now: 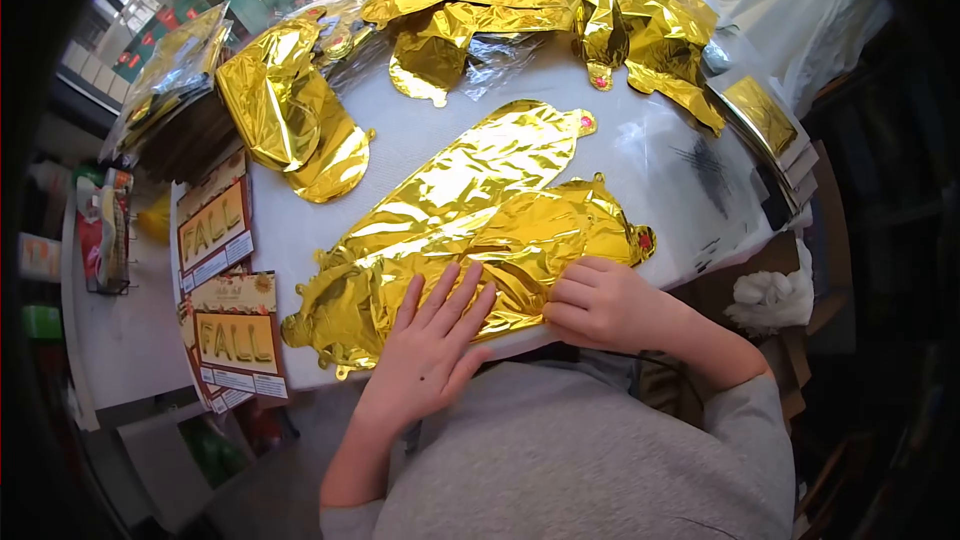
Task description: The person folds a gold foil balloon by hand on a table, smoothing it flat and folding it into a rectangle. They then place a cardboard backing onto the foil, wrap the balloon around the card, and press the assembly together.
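Flat gold foil balloons lie on the white table in front of me. My left hand (432,340) rests on the nearest foil balloon (540,230), its fingers spread and pressed flat on the foil. At the near edge of that same balloon, my right hand (600,302) is closed, with fingers curled and pinching the foil. A red mark shows on the balloon's tab at its right end. Just behind lies another gold foil balloon (470,160), partly covered by the near one. Whatever sits under my right fingers is hidden.
Printed "FALL" cards (238,335) are stacked at the table's left edge. More gold balloons (290,110) lie at the back left, with a heap of gold foil (500,5) along the far side. Gold-windowed packets (762,115) stand at the right, above a crumpled white cloth (772,292).
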